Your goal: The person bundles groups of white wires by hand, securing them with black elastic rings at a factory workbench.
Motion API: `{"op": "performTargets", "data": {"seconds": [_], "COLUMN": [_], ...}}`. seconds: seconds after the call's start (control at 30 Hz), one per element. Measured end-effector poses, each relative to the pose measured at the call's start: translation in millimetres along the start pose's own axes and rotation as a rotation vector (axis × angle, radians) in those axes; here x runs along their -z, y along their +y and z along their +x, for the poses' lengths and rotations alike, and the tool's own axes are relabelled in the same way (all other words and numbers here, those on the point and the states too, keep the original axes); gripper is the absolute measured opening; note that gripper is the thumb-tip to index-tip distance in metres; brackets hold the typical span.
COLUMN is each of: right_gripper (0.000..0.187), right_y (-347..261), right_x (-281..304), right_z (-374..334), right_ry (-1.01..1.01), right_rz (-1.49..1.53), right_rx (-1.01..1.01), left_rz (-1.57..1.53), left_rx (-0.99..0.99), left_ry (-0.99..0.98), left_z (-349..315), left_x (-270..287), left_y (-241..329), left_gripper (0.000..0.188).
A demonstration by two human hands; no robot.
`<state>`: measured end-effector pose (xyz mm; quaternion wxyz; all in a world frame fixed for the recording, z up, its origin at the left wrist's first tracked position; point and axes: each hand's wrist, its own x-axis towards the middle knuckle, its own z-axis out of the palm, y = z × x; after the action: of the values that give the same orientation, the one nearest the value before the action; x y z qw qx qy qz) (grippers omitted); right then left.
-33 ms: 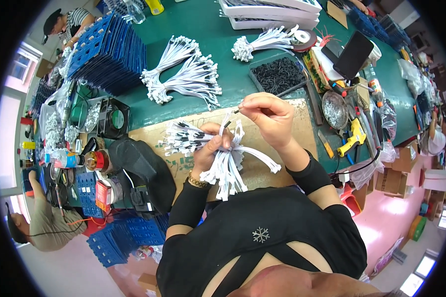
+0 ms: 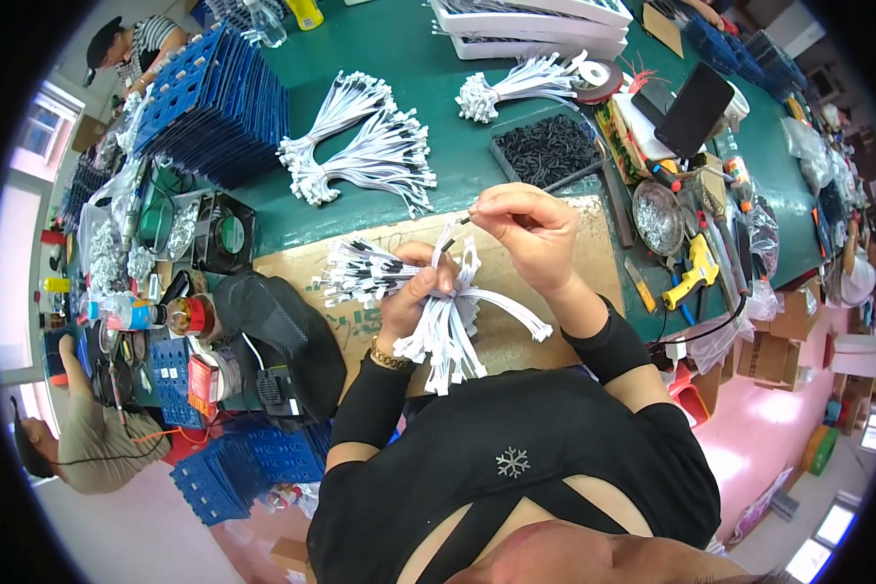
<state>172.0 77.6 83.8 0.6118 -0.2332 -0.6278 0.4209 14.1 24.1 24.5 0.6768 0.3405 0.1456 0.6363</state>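
Note:
My left hand (image 2: 409, 300) is closed around a bundle of white cables (image 2: 448, 336) with small white connectors at their ends. Several cables fan out toward my left, and short black sleeves (image 2: 372, 263) show on many of these. One cable end sticks up above the left thumb. Just to the right of that end, my right hand (image 2: 533, 232) pinches a small black sleeve (image 2: 465, 220) between thumb and forefinger. Whether the sleeve touches the cable I cannot tell. A shallow tray (image 2: 493, 146) of many loose black pieces stands beyond the right hand.
Cardboard (image 2: 579, 282) lies under my hands on the green table (image 2: 399, 39). Farther off are tied white cable bundles (image 2: 380, 156) and stacked blue panels (image 2: 214, 107). A yellow glue gun (image 2: 691, 273) and a metal bowl (image 2: 658, 216) lie right; a black bag (image 2: 273, 321) is left.

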Motion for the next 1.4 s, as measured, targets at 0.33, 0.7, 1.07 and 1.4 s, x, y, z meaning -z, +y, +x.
{"op": "performTargets", "data": {"seconds": [0.33,0.7,1.07,1.4], "right_gripper": [0.027,0.073,0.05,0.037], "right_y": [-8.6,-9.8,-22.6,-38.2], "right_x": [-5.3,1.8,13.4,12.0], "right_z": [0.2,10.0,23.9,18.1], "right_ry": [-0.002,-0.077,-0.267,-0.334], "right_rz": [0.152,0.284,0.255,0.168], "right_rx": [-0.211,-0.352,-0.531,-0.498], "left_rz": [0.003,-0.003,0.063,0.258], "left_rx": [0.001,0.011,0.071,0.097], "left_ry": [-0.023,-0.011,-0.053,-0.053], "left_z": [-0.6,-2.9,-2.9,-7.7], "left_x": [2.6,1.0,-3.3,-11.1], "left_y": [1.3,1.2,5.7,12.4], "left_gripper": [0.022,0.024,0.025,0.017]}}
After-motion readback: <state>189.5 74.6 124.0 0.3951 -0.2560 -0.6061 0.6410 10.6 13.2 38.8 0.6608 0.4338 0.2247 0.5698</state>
